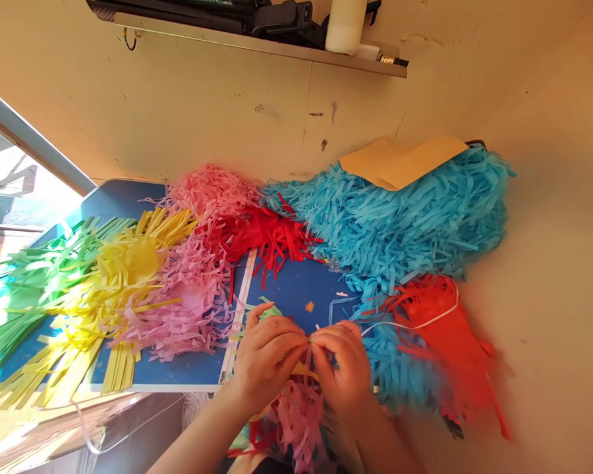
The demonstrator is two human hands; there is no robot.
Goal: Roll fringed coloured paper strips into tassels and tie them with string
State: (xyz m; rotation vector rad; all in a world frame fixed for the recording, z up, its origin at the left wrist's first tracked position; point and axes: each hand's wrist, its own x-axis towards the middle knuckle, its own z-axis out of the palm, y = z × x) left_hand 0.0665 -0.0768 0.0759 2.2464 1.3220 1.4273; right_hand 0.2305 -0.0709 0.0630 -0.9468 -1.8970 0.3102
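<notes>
Both hands work close together above the near edge of the blue table; the left hand and the right hand are each closed in a pinch, thumb against fingers, their tips almost meeting on a small piece; what it is made of is too small to tell, though it seems thin and greenish. Pink paper strips hang just below the hands, over the lap; a white cord runs from beside the right hand to the red paper, and the blue fringe lies beyond.

The step in hand looks like fine fingertip work, perhaps twisting or tying; it calls for a light, even grip right at the tips, since thin paper would likely tear under a hard tug; one hand does best to steady while the other turns in small moves; loose strips are better held clear of the fingertips, so that none gets caught in the pinch; slack in the cord should help too, as a snag could drag the red paper along.
</notes>
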